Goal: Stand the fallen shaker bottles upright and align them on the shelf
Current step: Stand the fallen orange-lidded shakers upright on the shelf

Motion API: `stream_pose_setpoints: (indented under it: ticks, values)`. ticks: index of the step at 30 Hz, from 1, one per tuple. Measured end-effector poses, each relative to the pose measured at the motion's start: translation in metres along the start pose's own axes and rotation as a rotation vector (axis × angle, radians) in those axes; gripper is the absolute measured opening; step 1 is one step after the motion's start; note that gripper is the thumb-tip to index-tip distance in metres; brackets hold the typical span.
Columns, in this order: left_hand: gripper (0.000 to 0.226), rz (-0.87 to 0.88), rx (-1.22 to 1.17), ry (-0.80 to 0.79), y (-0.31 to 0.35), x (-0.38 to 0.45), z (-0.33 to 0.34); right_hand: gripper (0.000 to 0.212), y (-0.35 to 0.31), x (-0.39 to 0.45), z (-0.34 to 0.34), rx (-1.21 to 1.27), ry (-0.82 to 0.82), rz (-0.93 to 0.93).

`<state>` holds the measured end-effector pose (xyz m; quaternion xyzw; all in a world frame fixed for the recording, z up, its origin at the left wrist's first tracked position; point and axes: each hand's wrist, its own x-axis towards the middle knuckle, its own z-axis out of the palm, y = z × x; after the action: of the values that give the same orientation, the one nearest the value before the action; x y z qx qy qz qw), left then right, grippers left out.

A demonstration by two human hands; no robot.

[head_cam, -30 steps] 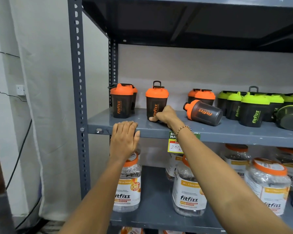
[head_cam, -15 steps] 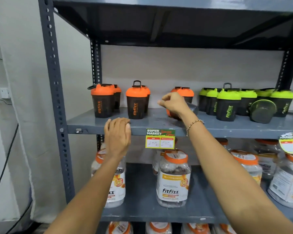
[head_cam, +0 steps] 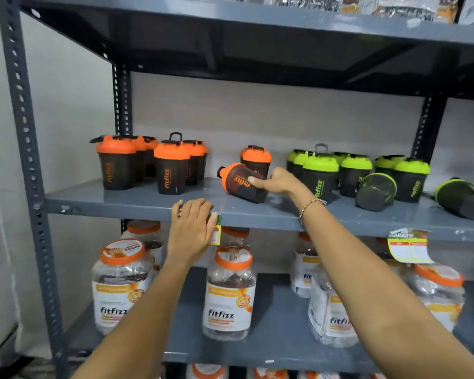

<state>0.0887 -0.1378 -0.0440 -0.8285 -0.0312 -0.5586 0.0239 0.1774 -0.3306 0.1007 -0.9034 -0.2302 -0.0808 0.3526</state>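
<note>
An orange-lidded dark shaker bottle (head_cam: pixel 237 181) lies on its side on the grey middle shelf (head_cam: pixel 137 199), lid pointing up-left. My right hand (head_cam: pixel 278 181) grips its base end. My left hand (head_cam: pixel 193 224) rests on the shelf's front edge, fingers together, holding no bottle. Several orange-lidded shakers (head_cam: pixel 171 168) stand upright at the left, and one more (head_cam: pixel 256 160) stands behind the fallen one. At the right stand several green-lidded shakers (head_cam: pixel 320 173). Two green shakers lie fallen: one (head_cam: pixel 376 191) shows its base, another (head_cam: pixel 461 198) lies at the far right.
Large clear Fitfizz jars with orange lids (head_cam: pixel 229 291) fill the lower shelf. Price tags (head_cam: pixel 408 244) hang from the middle shelf's front edge. A grey upright post (head_cam: pixel 25 149) frames the rack at the left, and an upper shelf (head_cam: pixel 257 20) overhangs.
My right hand left the upright orange shaker, moved right and took hold of the fallen orange shaker. My view shifted right. My left hand stayed on the shelf edge.
</note>
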Motion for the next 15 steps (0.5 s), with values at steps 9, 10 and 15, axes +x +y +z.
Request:
stream_pose_setpoints:
  ticks: [9,10,15]
  values:
    - [0.033,0.018,0.030,0.009,-0.003,-0.001,0.006,0.054,0.005,0.014,0.000,-0.003,-0.133,0.017]
    - [0.033,0.023,0.025,0.008,-0.003,-0.001,0.005,0.051,0.005,0.014,-0.003,0.011,-0.128,0.027]
    - [0.034,0.061,0.006,0.025,-0.007,0.000,0.005,0.044,0.008,0.003,-0.006,0.617,-0.145,0.225]
